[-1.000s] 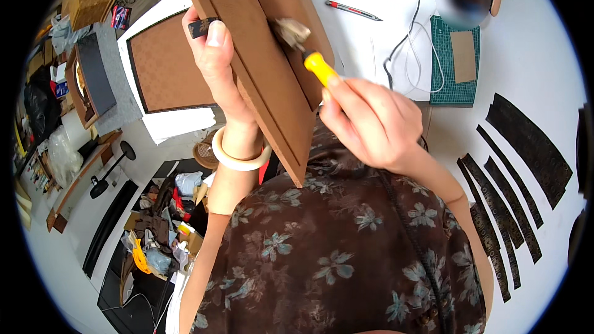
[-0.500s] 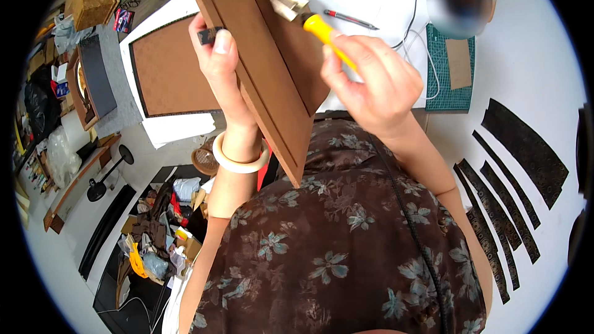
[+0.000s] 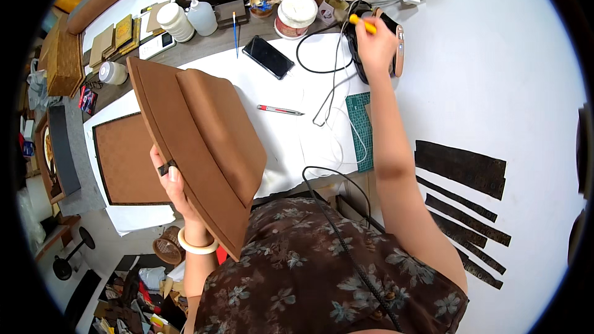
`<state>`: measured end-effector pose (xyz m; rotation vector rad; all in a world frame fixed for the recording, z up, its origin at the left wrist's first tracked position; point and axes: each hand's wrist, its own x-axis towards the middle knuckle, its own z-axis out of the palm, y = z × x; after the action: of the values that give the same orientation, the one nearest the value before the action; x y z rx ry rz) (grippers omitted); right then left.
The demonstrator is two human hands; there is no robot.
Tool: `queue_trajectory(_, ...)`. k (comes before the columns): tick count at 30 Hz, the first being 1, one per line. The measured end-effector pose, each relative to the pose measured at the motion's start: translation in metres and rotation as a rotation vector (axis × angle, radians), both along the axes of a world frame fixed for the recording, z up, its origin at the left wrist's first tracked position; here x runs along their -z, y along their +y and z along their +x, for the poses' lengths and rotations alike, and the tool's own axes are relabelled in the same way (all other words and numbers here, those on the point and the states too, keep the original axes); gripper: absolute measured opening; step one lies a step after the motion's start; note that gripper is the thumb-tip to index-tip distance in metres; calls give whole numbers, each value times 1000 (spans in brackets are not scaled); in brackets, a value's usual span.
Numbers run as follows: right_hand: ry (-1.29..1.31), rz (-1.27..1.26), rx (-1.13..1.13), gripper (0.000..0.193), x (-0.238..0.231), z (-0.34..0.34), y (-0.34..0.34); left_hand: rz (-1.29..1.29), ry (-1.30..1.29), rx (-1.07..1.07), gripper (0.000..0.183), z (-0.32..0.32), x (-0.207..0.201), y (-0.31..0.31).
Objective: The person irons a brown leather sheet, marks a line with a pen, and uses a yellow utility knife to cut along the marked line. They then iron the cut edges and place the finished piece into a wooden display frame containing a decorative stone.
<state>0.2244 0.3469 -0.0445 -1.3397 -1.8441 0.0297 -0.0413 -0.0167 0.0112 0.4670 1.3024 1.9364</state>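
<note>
Two hands are in use. The left hand [image 3: 176, 195] grasps the brown panel [image 3: 213, 130] by its left long edge, with the thumb visible on the near side. The panel is held at a tilt to the person's left, above the white sheet [image 3: 247, 96], its lowest corner in front of the patterned garment [image 3: 291, 260]. Its surface is matte, plain and uniformly brown. A long, flat border runs down the left side, marked by a thin line parallel to the edge. To the right of this border stands a raised section with a rounded upper shoulder and a rounded lower right corner. A small dark piece [image 3: 166, 167] sits at the left thumb; its attachment cannot be determined.

The right hand [image 3: 377, 49] is extended forward, clenched around the yellow handle [image 3: 365, 23] of a brush. The brush head is blurred and lies near the white tub [image 3: 296, 12].
</note>
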Motion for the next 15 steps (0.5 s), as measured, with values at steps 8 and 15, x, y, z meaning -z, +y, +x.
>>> queue_trajectory(8, -450, -462, 160, 44, 78, -56, 152, -67, 19, -114, 73, -4, 0, -15)
queue_trajectory(15, -271, -811, 251, 42, 174, 31, 253, -55, -12, -17, 71, -5, -6, 8)
